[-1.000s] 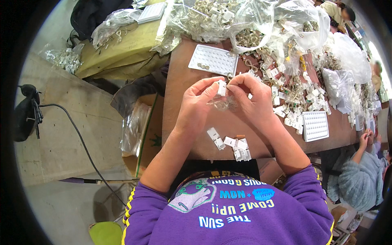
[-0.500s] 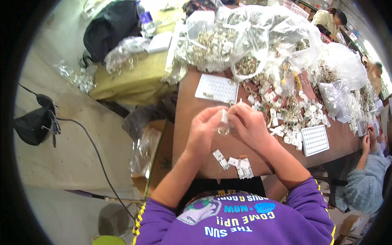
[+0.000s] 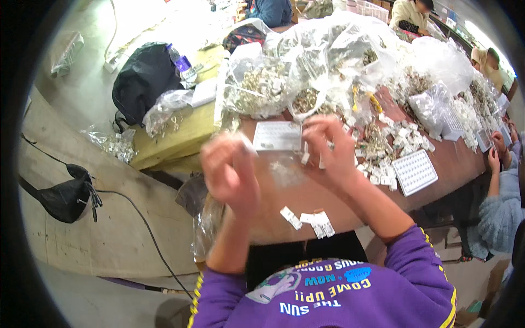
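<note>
My left hand (image 3: 232, 172) is raised above the table's left side, blurred by motion. Its fingers are curled, with a small white card (image 3: 248, 144) at their tips. Beyond the table's middle, my right hand (image 3: 332, 145) has bent fingers spread apart over the edge of a pile of white tags (image 3: 407, 136). Nothing held shows clearly in it. A small clear plastic bag (image 3: 287, 171) appears between my hands, its contents blurred. Behind it lies a white tray (image 3: 278, 136) with rows of small cups. Several white cards (image 3: 319, 223) lie near the front edge.
A second white tray (image 3: 414, 172) rests right of the tags. Large clear bags (image 3: 350, 49) of small metal pieces fill the far side. At left are a yellow-covered surface (image 3: 180, 131) and a black bag (image 3: 145, 82). A co-worker's hands (image 3: 495, 150) are at far right.
My hands were together over a white card with a clear ring-like item; now they are apart. My left moved left and nearer, my right slightly toward the tags. The view shifted.
</note>
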The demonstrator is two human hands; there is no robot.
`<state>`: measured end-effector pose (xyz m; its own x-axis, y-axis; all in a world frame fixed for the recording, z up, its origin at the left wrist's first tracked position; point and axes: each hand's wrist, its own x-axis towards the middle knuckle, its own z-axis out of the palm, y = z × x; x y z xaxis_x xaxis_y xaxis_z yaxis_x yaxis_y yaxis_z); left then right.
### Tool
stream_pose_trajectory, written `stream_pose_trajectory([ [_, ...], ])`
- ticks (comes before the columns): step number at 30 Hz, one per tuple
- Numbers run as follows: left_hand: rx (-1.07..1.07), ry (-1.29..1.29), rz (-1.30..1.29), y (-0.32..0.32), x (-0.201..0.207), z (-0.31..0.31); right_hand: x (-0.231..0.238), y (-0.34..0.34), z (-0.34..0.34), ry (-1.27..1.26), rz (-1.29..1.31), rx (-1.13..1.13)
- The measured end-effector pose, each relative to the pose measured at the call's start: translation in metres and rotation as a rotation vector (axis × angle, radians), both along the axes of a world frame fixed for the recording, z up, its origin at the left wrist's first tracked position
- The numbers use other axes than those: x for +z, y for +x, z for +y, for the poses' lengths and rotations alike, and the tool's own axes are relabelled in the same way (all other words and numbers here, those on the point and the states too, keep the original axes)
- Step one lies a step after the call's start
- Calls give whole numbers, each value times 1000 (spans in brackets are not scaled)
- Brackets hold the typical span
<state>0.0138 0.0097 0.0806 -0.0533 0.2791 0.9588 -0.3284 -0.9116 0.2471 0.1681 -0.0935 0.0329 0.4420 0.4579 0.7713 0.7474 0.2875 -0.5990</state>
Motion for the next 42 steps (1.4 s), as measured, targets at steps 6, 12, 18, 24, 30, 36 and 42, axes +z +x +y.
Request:
stream_pose_trajectory([
  [6, 330, 116, 564, 55, 38, 43, 19, 37, -12, 273, 484, -75],
  [12, 341, 80, 1338, 68, -39, 23, 19, 54, -12, 322, 531, -46],
  [18, 264, 235, 1424, 78, -71, 20, 11, 51, -7, 108, 475, -70],
  [24, 97, -34, 1326, 86, -69, 5, 9, 46, -3, 86, 437, -79],
  [30, -571, -842, 778, 54, -61, -1, 10, 49, -2, 106, 573, -32],
  [36, -927, -1534, -308, -6, -76, 37, 2, 47, 3, -150, 402, -28],
  [42, -997, -1578, -210, -13, -108, 46, -23, 35, 13, -500, -122, 0],
])
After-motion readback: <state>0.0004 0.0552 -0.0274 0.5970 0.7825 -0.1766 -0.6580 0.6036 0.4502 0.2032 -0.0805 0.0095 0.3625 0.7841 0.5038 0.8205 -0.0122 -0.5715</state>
